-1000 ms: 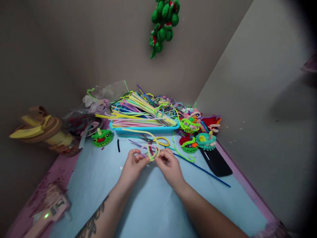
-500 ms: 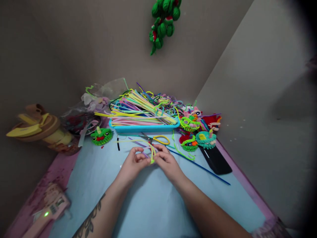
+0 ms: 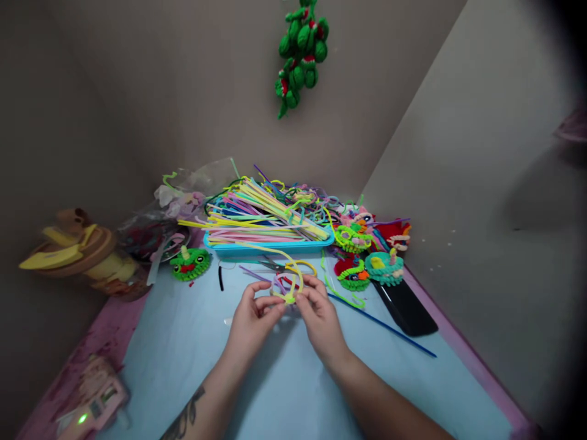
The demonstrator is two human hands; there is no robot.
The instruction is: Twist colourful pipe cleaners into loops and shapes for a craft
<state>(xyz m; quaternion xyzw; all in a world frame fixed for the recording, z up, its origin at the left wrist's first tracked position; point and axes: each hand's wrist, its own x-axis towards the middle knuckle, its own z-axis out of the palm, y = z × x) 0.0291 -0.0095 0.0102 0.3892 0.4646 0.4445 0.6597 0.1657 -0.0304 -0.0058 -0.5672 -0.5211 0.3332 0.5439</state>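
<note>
Between both hands, above the blue table covering, is a small piece of bent pipe cleaners (image 3: pixel 290 298), yellow and lilac, with a long pale yellow strand looping up and back to the left. My left hand (image 3: pixel 257 310) pinches its left side between thumb and fingers. On the other side, my right hand (image 3: pixel 320 307) is closed on the yellow part near the knot. Just behind the hands lie scissors (image 3: pixel 306 267) with yellow handles. A dark blue pipe cleaner (image 3: pixel 383 322) stretches off to the right of my right hand.
A blue tray (image 3: pixel 270 248) heaped with pipe cleaners stands at the back. Finished fuzzy heads (image 3: pixel 190 264) sit left and right of it. At right lies a black phone-like slab (image 3: pixel 406 310); a pink glue gun (image 3: pixel 98 397) is front left, a lidded cup (image 3: pixel 92 253) behind it.
The view has tilted up slightly. My hands have shifted a little right with the pipe cleaner piece, and its yellow strand now arches in a wider loop above my right fingers.
</note>
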